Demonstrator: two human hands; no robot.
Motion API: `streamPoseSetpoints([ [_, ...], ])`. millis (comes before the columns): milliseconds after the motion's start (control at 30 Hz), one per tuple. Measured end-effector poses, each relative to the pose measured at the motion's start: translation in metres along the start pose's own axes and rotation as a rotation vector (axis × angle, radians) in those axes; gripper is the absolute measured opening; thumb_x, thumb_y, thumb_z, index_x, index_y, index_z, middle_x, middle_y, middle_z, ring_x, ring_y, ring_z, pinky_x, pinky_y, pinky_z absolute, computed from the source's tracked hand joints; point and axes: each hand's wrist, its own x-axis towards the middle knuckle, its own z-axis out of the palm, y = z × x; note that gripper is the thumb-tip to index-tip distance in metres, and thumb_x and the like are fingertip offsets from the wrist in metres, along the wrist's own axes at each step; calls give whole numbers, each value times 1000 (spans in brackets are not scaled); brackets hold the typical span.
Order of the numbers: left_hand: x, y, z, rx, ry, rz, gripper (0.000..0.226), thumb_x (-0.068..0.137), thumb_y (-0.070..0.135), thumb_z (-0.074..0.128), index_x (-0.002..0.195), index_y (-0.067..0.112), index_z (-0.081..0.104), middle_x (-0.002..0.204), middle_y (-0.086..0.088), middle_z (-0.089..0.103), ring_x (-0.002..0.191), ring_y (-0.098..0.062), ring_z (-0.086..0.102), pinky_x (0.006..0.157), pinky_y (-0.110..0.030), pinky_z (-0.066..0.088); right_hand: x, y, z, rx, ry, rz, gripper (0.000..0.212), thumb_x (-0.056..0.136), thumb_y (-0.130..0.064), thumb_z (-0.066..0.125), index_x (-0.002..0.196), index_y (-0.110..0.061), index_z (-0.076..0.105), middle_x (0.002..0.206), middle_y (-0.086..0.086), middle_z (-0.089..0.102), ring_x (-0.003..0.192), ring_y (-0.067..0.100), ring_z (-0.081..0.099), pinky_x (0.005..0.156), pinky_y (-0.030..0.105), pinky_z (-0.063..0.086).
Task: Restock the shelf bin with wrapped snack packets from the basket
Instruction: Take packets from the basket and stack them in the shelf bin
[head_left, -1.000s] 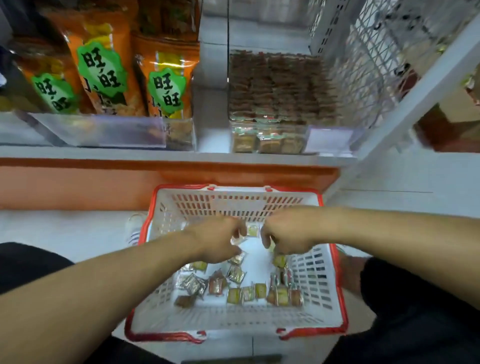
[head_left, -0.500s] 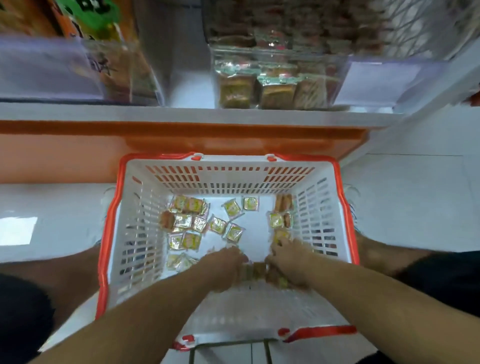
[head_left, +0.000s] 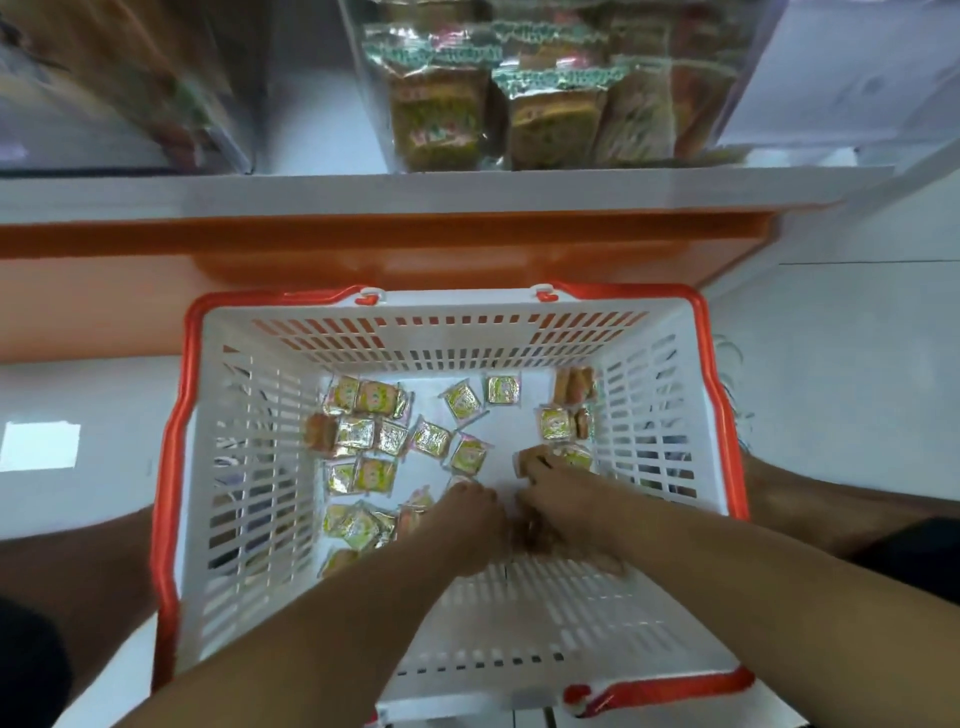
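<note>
A white basket with a red rim (head_left: 176, 467) stands on the floor below the shelf. Several small wrapped snack packets (head_left: 363, 436) lie scattered over its bottom. My left hand (head_left: 475, 519) and my right hand (head_left: 566, 512) are low in the basket, close together, fingers curled down among the packets. Brown packets (head_left: 530, 535) show between the two hands, gathered by both. My right fingertips also rest on a packet (head_left: 535, 457) further back. Above, on the shelf, the clear shelf bin (head_left: 371, 104) holds several upright packets (head_left: 441, 114).
A second clear bin (head_left: 130, 104) stands on the shelf to the left. The white shelf edge (head_left: 415, 192) and an orange base panel (head_left: 363, 249) lie just behind the basket. My knees (head_left: 78, 571) flank it on white floor tiles.
The view has tilted down from the shelf to the basket. Both hands dropped from above the basket to its floor and closed in on packets near its front.
</note>
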Motion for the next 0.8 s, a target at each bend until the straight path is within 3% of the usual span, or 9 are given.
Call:
streamPoseSetpoints([
  [100, 1, 0, 2, -68, -10, -48, 23, 85, 14, 66, 108, 11, 69, 106, -12, 69, 103, -32, 65, 88, -40, 51, 0, -6, -3, 98, 73, -83, 36, 88, -23, 68, 124, -18, 64, 137, 15, 49, 124, 35, 49, 102, 48, 45],
  [200, -7, -4, -4, -400, -34, -180, 32, 85, 22, 72, 115, 17, 63, 107, -7, 70, 98, -28, 68, 75, -32, 51, -3, -8, -15, 215, 86, -80, 27, 82, -12, 72, 109, -15, 68, 114, 11, 63, 103, 30, 61, 86, 38, 51],
  [333, -28, -20, -38, -924, -2, -317, 9, 85, 27, 73, 81, 18, 71, 73, 3, 72, 70, -14, 70, 53, -18, 45, -9, -7, -50, 436, 116, 16, 20, 76, 5, 64, 84, -14, 65, 86, -3, 62, 80, 18, 58, 69, 25, 46],
  [433, -54, -33, -80, -1158, 64, -359, 27, 80, 25, 75, 56, 17, 66, 47, 8, 61, 42, -4, 57, 46, -16, 44, -27, -15, -94, 468, 124, 4, 21, 82, -15, 77, 87, -26, 60, 81, -9, 55, 76, 13, 53, 57, 24, 39],
  [500, -78, -39, -112, -1228, 90, -336, 16, 70, 30, 76, 64, 16, 69, 53, 2, 64, 48, -10, 59, 54, -20, 47, -47, -24, -123, 547, 159, 8, 21, 84, -26, 78, 87, -31, 59, 84, -8, 62, 77, 13, 60, 62, 27, 47],
  [600, -118, -44, -159, -1430, 37, -239, 19, 81, 13, 73, 95, 0, 69, 78, -17, 73, 66, -23, 68, 67, -33, 58, -88, -43, -160, 744, 222, -17, 11, 91, -26, 71, 96, -24, 61, 95, 5, 74, 90, 25, 73, 80, 41, 59],
  [667, -148, -40, -188, -1496, 68, -188, 23, 82, 7, 70, 100, -6, 64, 76, -15, 71, 64, -24, 69, 62, -34, 59, -121, -59, -182, 648, 382, -51, 9, 91, -30, 68, 87, -25, 61, 87, 1, 70, 84, 22, 69, 69, 33, 53],
  [767, -191, -29, -228, -1553, 246, -208, 51, 73, 10, 74, 116, -15, 63, 86, -20, 65, 85, -31, 67, 93, -61, 57, -177, -83, -213, 412, 683, -95, 15, 83, -41, 70, 88, -27, 67, 94, -5, 60, 88, 14, 60, 76, 30, 48],
  [800, -204, -26, -238, -1609, 303, -197, 45, 77, 5, 72, 118, -13, 66, 84, -17, 68, 81, -29, 69, 89, -57, 59, -194, -89, -222, 438, 757, -132, 19, 80, -43, 71, 89, -26, 68, 93, -6, 62, 85, 12, 60, 76, 31, 49],
])
